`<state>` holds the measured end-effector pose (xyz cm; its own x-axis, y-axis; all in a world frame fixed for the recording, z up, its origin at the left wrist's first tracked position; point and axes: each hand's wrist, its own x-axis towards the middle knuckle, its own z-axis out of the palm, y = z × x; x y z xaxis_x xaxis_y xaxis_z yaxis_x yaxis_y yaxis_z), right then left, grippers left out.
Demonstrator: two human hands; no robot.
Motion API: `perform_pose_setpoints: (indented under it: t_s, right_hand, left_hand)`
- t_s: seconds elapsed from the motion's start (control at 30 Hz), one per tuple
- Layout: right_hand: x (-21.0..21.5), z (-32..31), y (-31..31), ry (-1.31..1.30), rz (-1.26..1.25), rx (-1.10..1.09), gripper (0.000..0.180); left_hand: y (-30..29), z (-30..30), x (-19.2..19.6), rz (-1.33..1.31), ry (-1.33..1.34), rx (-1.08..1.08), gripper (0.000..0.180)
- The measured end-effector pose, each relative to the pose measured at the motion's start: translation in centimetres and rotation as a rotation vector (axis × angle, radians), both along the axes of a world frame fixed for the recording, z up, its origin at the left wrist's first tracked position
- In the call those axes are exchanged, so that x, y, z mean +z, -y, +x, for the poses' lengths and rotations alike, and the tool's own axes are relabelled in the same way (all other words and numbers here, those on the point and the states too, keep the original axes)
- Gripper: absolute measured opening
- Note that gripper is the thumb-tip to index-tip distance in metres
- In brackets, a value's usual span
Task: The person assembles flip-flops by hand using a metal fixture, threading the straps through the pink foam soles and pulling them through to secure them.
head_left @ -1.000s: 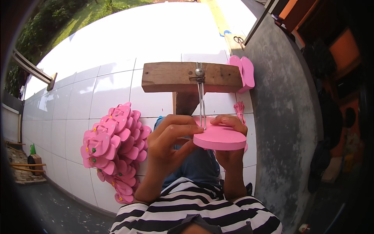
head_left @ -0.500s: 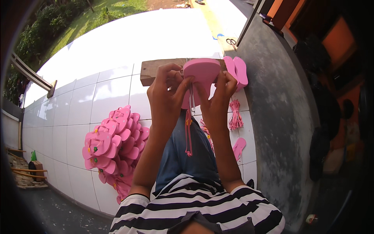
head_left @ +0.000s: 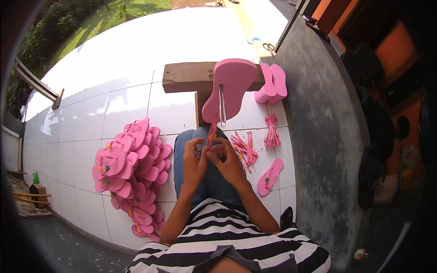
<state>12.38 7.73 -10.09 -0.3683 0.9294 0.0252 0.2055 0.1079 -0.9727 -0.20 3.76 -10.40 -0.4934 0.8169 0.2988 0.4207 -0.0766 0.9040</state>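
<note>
A pink flip-flop sole [head_left: 234, 84] rests against the wooden stand's crossbar, with a looped metal wire [head_left: 222, 107] sticking out of its face. From the sole's lower end a pink flip-flop strap [head_left: 213, 127] with a yellow flower runs down toward me. My left hand [head_left: 195, 161] pinches this strap from the left, fingers curled. From the other side my right hand [head_left: 226, 164] closes on it too, its thumb beside the left fingertips. Both hands are above my knees; the strap's end is hidden between the fingers.
The wooden stand [head_left: 186, 77] rises before me. A large heap of pink flip-flops [head_left: 132, 164] lies left. To the right are upright pink soles [head_left: 277, 84], a bundle of straps [head_left: 271, 132], loose straps [head_left: 246, 150] and one finished flip-flop [head_left: 271, 177]. Scissors [head_left: 269, 47] lie farther off.
Both hands have left the sole and come down toward me, onto the strap. The sole now stays on the stand by itself, and the strap is drawn up between my fingers.
</note>
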Motion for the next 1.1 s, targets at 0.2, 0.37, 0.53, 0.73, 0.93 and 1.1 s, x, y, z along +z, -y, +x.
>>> perform_pose_setpoints:
  t_s: [0.2, 0.37, 0.53, 0.73, 0.93, 1.1]
  right_hand:
    - [-0.1, 0.7, 1.2, -0.053, -0.117, 0.167, 0.021]
    - [0.1, 5.3, -0.9, -0.254, -0.364, 0.248, 0.013]
    - [2.8, 4.3, 0.2, -0.174, -0.399, 0.23, 0.027]
    - [0.6, 1.1, 1.9, -0.25, -0.505, 0.344, 0.028]
    - [0.0, 4.3, 0.3, -0.214, -0.419, 0.216, 0.029]
    - [2.9, 7.4, -1.4, 0.038, -0.252, 0.262, 0.026]
  left_hand:
    - [2.2, -1.9, -1.7, -0.271, 0.427, -0.305, 0.018]
    - [3.6, -4.4, -0.1, -0.175, 0.274, -0.364, 0.022]
    - [4.6, -4.5, 3.0, -0.19, 0.065, -0.273, 0.021]
    - [4.7, -2.7, 4.1, -0.064, 0.022, -0.305, 0.019]
    - [5.2, -6.1, 2.8, 0.075, 0.42, -0.09, 0.011]
    - [3.6, -7.0, 3.6, 0.339, 0.603, -0.218, 0.011]
